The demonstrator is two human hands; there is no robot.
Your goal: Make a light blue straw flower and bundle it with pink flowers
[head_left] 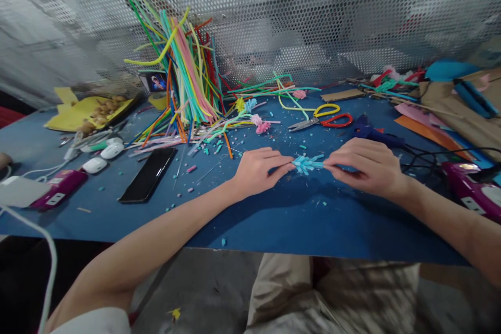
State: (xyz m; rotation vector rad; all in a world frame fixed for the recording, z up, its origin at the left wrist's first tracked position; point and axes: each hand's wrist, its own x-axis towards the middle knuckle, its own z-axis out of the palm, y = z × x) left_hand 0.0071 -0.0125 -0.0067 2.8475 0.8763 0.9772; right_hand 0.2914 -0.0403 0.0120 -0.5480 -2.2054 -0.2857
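A light blue fringed piece is stretched between my two hands above the blue table. My left hand pinches its left end between thumb and fingers. At the other end, my right hand grips its stem, fingers closed. Behind the hands lie scissors with one yellow and one red handle. Pink fluffy pieces and a yellow one rest to the back left, beside a tall bunch of coloured fuzzy stems.
A black phone lies left of my hands. Farther left are power strips and a yellow sheet. A dark blue glue gun with cables is behind my right hand. Small clippings dot the blue table.
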